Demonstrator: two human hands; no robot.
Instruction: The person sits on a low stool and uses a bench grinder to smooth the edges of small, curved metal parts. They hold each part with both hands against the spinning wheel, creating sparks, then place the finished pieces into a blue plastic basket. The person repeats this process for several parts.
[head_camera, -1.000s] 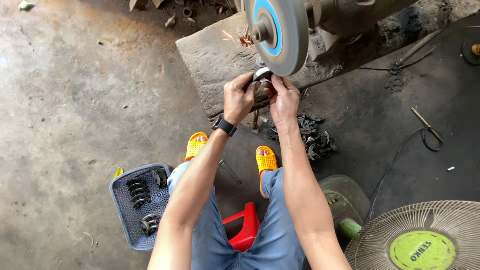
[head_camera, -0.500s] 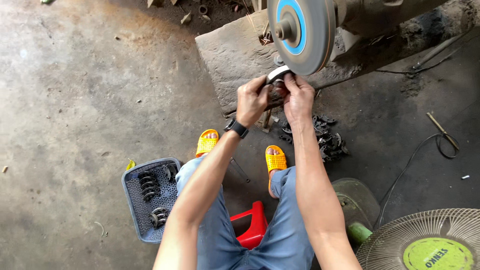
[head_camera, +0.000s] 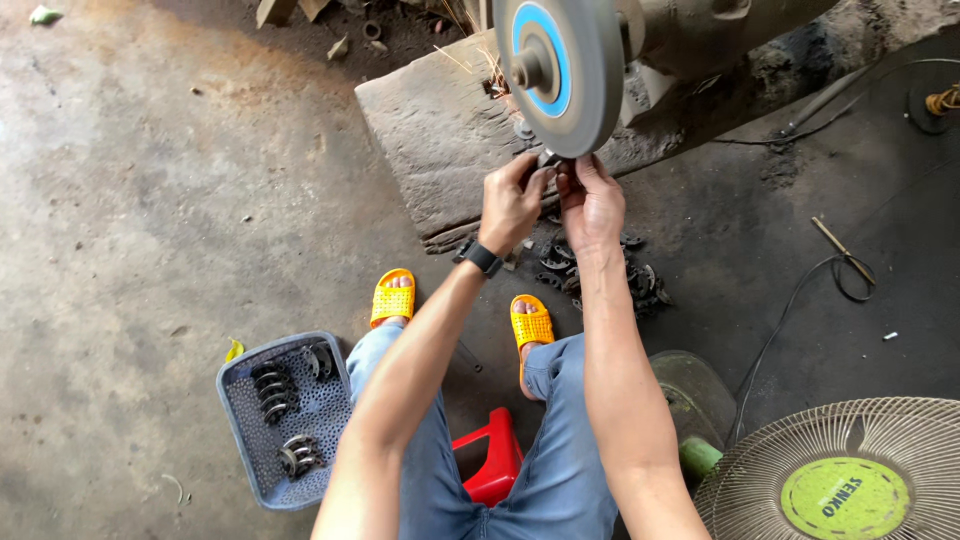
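Pressing a small metal part (head_camera: 549, 162) against the underside of the grinding wheel (head_camera: 560, 72), we had left hand (head_camera: 512, 203) and right hand (head_camera: 592, 203) clamped together on it; looked stiff, light, best pinched by its edges.

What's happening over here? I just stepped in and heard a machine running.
A person sits on a red stool and holds a small metal part with both hands, left hand and right hand, up against the lower edge of a grey grinding wheel. A few sparks fly behind the wheel. More dark metal parts lie in a pile on the floor below the hands. A grey basket beside the left leg holds several similar pieces. A fan stands at the lower right.
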